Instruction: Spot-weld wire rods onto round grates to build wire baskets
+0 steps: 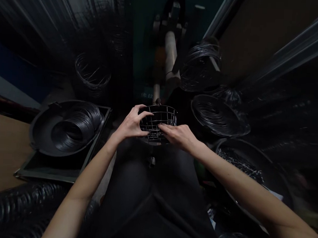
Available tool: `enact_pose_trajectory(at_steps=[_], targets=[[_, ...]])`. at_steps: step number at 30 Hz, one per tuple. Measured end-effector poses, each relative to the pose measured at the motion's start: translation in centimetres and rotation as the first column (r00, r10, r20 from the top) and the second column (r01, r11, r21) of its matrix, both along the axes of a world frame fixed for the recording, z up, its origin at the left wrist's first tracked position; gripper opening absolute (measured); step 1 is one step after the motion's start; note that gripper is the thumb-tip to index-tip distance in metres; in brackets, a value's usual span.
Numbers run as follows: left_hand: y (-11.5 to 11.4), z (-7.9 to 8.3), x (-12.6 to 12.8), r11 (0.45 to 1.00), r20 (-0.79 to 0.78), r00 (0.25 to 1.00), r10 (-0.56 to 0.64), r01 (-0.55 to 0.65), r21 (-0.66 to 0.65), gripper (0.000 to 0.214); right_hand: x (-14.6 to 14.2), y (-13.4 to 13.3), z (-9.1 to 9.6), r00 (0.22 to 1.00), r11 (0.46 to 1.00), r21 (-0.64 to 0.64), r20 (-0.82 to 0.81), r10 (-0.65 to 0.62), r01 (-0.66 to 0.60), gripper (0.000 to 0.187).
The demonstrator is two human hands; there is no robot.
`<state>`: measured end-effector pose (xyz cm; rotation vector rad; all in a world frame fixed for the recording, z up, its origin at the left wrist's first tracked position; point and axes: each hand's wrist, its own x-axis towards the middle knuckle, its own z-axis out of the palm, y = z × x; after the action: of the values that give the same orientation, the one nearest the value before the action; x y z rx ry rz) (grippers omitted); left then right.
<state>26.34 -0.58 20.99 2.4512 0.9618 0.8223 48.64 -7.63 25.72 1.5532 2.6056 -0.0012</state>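
A small round wire basket (159, 119) is in front of my lap, its open rim towards me and its grid of thin metal wires showing. My left hand (134, 123) grips the basket's left side, thumb and fingers curved round the wires. At the right side, my right hand (180, 135) reaches in with its fingers pressed together against the wires. Whether those fingers pinch a separate wire is too dark to tell. Just beyond the basket stands a machine (171, 50) with a pale cylindrical arm, its lower end close to the basket's far rim.
On the left, a black basin (42, 136) holds wire rings (77, 127) and rests on a green-edged crate. To the right are a basin of wire rings (209, 114) and a tub of short wire pieces (239, 164). Bundled wire hoops (93, 71) stand farther back.
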Motion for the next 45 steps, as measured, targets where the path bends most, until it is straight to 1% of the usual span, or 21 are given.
enact_pose_trajectory(at_steps=[3,9,14,18,22,27,31,34,36,39,42,45], targets=[[0.4,-0.4,0.7,1.0,0.012,1.0,-0.014,0.014,-0.016,0.068,0.6,0.2,0.2,0.999,0.998,0.048,0.023,0.031,-0.032,0.036],[0.6,-0.8,1.1,0.999,0.023,0.999,-0.047,0.047,-0.014,0.07,1.6,0.6,0.3,0.995,0.992,0.095,-0.045,0.09,-0.086,0.033],[0.7,-0.9,1.0,0.998,0.071,0.997,-0.031,0.035,-0.06,0.069,1.9,0.9,0.0,0.989,0.992,0.102,-0.124,0.085,-0.072,0.033],[1.6,-0.5,1.3,0.996,0.054,0.998,-0.033,0.038,-0.083,0.067,1.9,2.0,0.1,0.993,0.994,0.102,-0.102,0.059,-0.048,0.032],[2.7,-0.1,1.5,0.997,0.046,0.998,-0.032,0.035,-0.067,0.068,1.8,2.8,0.5,0.997,0.994,0.106,-0.061,0.043,-0.036,0.034],[3.6,0.0,1.4,0.997,0.056,0.998,-0.04,0.044,-0.07,0.07,1.8,3.7,0.5,0.997,0.992,0.12,-0.058,0.042,-0.035,0.034],[4.2,0.0,1.2,0.993,0.039,0.998,-0.058,0.061,-0.098,0.069,1.7,4.2,0.7,0.997,0.992,0.124,-0.072,0.037,-0.028,0.03],[4.5,0.1,1.1,0.993,0.042,0.997,-0.068,0.072,-0.096,0.07,1.6,3.9,0.7,0.997,0.994,0.108,-0.075,0.009,0.0,0.027],[4.6,0.3,1.0,0.994,0.053,0.996,-0.066,0.071,-0.089,0.071,1.7,3.5,0.4,0.99,0.994,0.108,-0.14,-0.008,0.023,0.028],[5.1,0.5,1.2,0.993,0.066,0.996,-0.058,0.064,-0.101,0.069,1.9,3.2,-0.7,0.966,0.976,0.178,-0.248,-0.076,0.123,0.026],[6.1,0.7,1.4,0.993,0.067,0.997,-0.029,0.037,-0.113,0.069,2.1,3.8,-1.7,0.944,0.937,0.261,-0.295,-0.151,0.232,0.02],[7.1,0.9,1.5,0.993,0.064,0.998,-0.029,0.036,-0.111,0.068,2.1,4.8,-2.0,0.924,0.925,0.274,-0.346,-0.161,0.264,0.018]])
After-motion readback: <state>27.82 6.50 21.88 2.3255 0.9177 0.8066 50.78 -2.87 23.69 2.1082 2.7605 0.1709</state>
